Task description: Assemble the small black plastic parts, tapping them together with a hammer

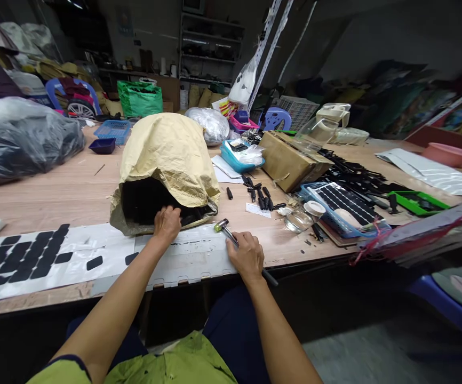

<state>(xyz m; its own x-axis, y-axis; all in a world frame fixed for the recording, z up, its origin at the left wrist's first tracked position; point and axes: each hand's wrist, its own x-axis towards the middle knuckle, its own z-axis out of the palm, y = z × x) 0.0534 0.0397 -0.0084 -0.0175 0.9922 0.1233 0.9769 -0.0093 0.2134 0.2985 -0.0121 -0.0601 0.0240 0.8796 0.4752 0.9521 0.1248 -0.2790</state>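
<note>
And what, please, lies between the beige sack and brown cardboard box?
White paper, a blue plastic tray and small black cylindrical parts, in the head view.

Desk (66,184): wood-grain top, v. cluttered. Tan sack (175,149) lies on it, mouth facing front edge. In front of sack: grey board (199,261), flat along edge. Front-L of sack: white sheet (111,241). L of sack: dk blue dish (103,146) & blue mesh basket (113,128); farther L, lg. plastic bag (23,141) w/ dark contents. Just R of sack: loose blk parts (266,202), paper slip (258,210), white papers (226,172). Farther R of sack: cardboard box (291,162), clear jar (295,222). Far R of sack: blk strip pile (353,173), green tray (409,205), white panel (435,173), pink basin (451,153).
</note>
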